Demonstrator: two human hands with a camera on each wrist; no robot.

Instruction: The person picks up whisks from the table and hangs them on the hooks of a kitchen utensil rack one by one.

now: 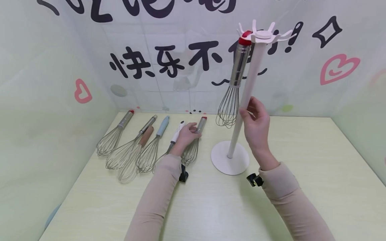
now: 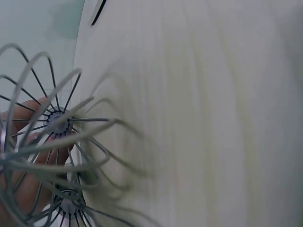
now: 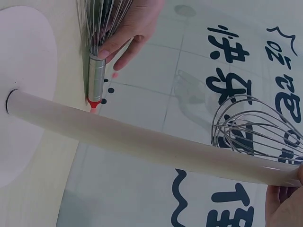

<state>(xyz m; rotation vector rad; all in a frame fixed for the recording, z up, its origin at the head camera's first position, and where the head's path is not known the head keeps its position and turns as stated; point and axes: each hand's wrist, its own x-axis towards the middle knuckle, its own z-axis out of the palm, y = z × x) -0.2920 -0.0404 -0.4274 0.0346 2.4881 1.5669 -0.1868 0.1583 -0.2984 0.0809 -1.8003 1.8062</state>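
My left hand (image 1: 185,135) grips a whisk (image 1: 201,126) with a steel handle and red end, lying on the table. In the right wrist view, the thumb is at the whisk's neck and the handle (image 3: 96,78) sticks out past the fingers. Wire loops (image 2: 52,163) cover part of this hand in the left wrist view. My right hand (image 1: 257,124) holds the pole of a white stand (image 1: 252,75), thumb and fingers about it. From one of the stand's top hooks hangs another steel whisk (image 1: 240,63) with a red end, wires downward.
Left of my left hand lie a white-handled whisk (image 1: 178,131), a blue-handled whisk (image 1: 163,126), a brown-handled whisk (image 1: 146,135), a steel whisk (image 1: 148,125) and a red-ended whisk (image 1: 125,119). The stand's round base (image 1: 221,164) rests on the table (image 1: 307,167). A printed wall sheet (image 1: 187,30) rises behind.
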